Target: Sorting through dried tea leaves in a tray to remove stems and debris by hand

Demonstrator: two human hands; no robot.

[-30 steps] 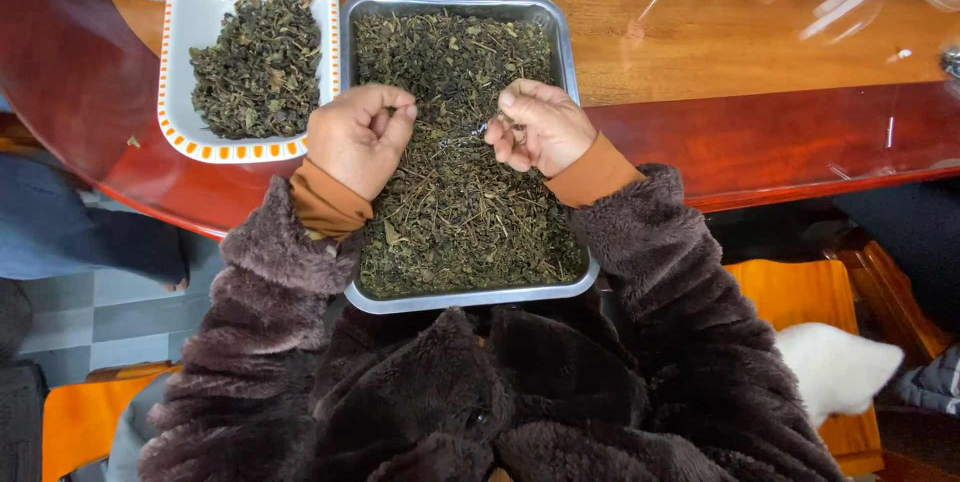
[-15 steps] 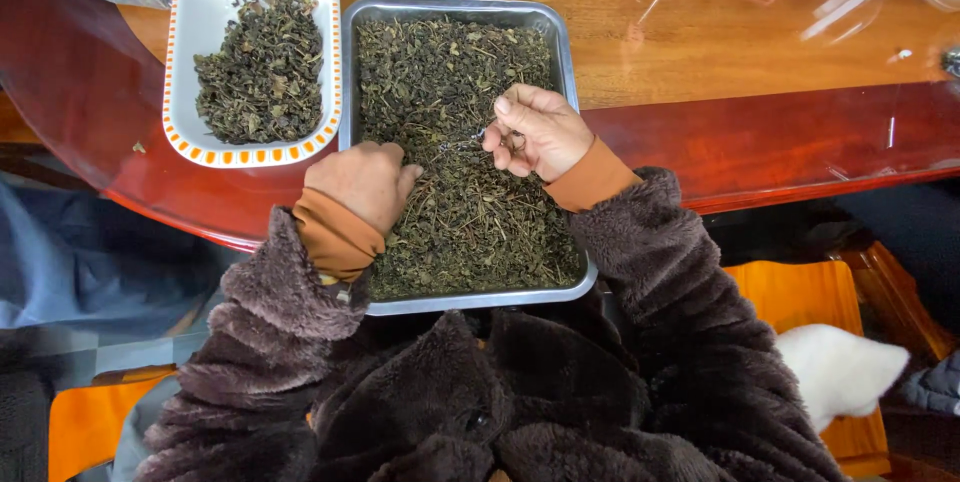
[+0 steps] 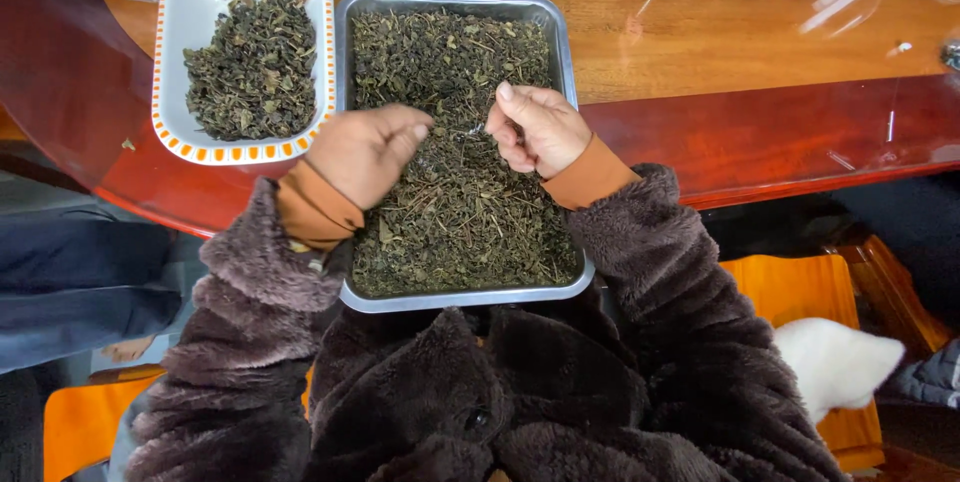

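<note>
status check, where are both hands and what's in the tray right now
Left hand over metal tray, fingers pinched. Right hand curled, thin tool hard to make out. Dried leaves fill tray; white dish alongside.

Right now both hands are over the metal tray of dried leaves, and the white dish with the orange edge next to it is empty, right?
Not quite. The white dish with the orange edge is not empty: the head view shows a pile of dried leaves in it. The rest holds: the left hand and the right hand are both over the metal tray of dried leaves.
</note>
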